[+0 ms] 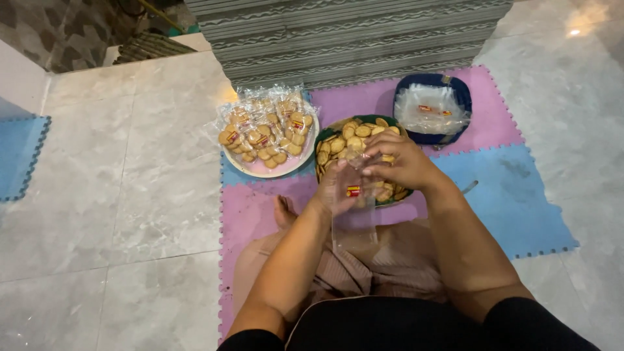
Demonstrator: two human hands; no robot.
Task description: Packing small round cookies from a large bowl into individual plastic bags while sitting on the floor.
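You hold a clear plastic bag (354, 211) just in front of the cookie bowl (325, 170): left hand (338, 188) grasps it, right hand (396, 162) fingers pinch its top. Plate of bagged cookies (266, 133) sits left of the bowl, blue tray of empty bags (432, 107) behind-right.

Blue basket (465, 91) on foam mats (507, 201), grey steps (351, 39).

Two hands (338, 188) (400, 162) – two plates (257, 170) (323, 130), one blue tray (403, 88) – one clear bag (356, 218).

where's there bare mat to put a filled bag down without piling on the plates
Free: blue mat right of the right hand, below the blue basket; pink mat left of the left hand. Crowded: packed-bag plate against biscuit tray.
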